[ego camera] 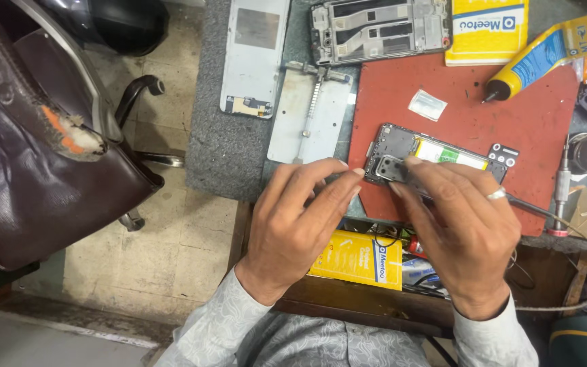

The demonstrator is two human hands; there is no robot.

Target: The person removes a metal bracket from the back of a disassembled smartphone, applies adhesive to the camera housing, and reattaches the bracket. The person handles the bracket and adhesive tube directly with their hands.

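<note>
1. Far left of frame: brown leather chair (42,156), worn patch showing orange padding, standing on a tiled floor (171,231).
2. Upper centre-left, on the grey mat (219,143): pale phone back panel (256,54) lying flat. Just right of it, a metal holding jig (310,115) with a screw rail.
3. Top centre: bare phone mid-frame (378,27), lying flat, just above the red work mat (470,122).
4. My left hand (300,217), lower centre: fingers curled loosely, fingertips reaching the left end of the opened phone (429,160). Whether it actually pinches the phone, cannot tell.
5. The opened phone sits centre-right of frame on the red work mat, back off, camera block at its left end, yellow-green battery label showing toward the right. Lies slanted, right end lower.
6. My right hand (460,231), lower right of centre: ring on one finger, fingers bent over the phone's lower edge, thumb tip at the camera block. It grips a thin dark tool (535,209) whose shaft runs out to the right.
7. Below the hands, under the bench edge: yellow box (358,258) in a shelf.
8. Small clear packet (427,105) on the red mat above the phone.
9. Top right: another yellow box (487,27), then a yellow glue tube (545,58), nozzle pointing down-left onto the mat.
10. Right edge: a screwdriver (562,194) standing near-vertical in frame.
</note>
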